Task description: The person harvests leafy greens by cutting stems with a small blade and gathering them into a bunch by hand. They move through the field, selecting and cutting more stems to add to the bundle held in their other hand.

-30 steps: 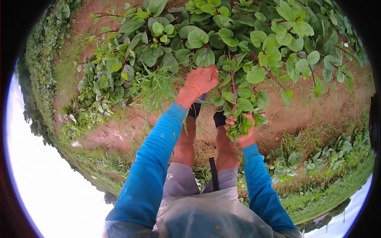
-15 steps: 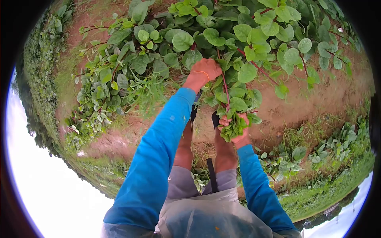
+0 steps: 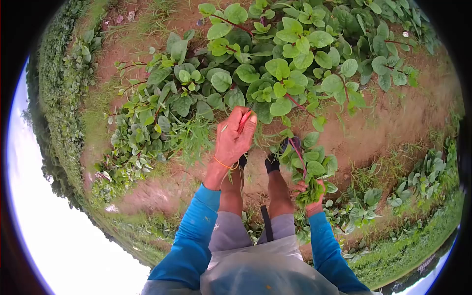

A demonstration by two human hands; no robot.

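Observation:
My left hand (image 3: 233,140) is closed around a small red-handled tool (image 3: 244,121); its thin dark tip points up toward the leafy plants (image 3: 248,73) just beyond. My right hand (image 3: 310,192), lower and to the right, grips a bunch of cut leafy stems (image 3: 313,164). Broad green leaves and a reddish stem stick up above that fist, and smaller leaves bulge over its fingers. A gap separates the two hands. Part of the tool is hidden by my left fingers.
Bare brown soil (image 3: 378,132) runs along the right of the plant row. My dark shoes (image 3: 272,163) stand on the soil between my hands. Grassy weeds (image 3: 189,137) grow left of my left hand, and more leafy plants (image 3: 418,179) line the right side.
My left hand has drawn back from the stem near the plants, and the red tool now shows in it. My right hand has moved right and down with the bunch. The view has shifted.

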